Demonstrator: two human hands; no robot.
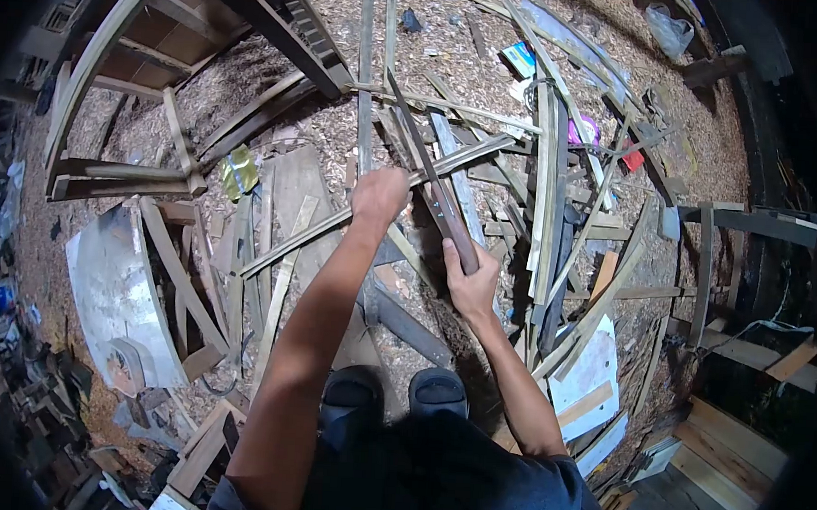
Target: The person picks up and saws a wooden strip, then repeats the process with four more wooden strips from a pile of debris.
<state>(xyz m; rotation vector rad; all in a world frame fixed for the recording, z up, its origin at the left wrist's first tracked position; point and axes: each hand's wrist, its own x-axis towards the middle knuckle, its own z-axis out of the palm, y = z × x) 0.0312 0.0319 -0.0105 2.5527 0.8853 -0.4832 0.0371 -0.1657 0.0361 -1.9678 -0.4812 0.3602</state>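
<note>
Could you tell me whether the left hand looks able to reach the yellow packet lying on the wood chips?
Probably not as things stand: the left hand is closed around a thin upright strip, so it is occupied. The yellow packet lies uncovered to its left, with nothing over it.

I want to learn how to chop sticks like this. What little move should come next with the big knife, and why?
Probably a short push of the blade further down the strip. The right hand grips the handle, the left hand holds the strip upright, and the blade seems to rest against it near those fingers, so go gently.

Wood-chip floor [252,71] littered with wooden slats [546,188] and offcuts.
</note>
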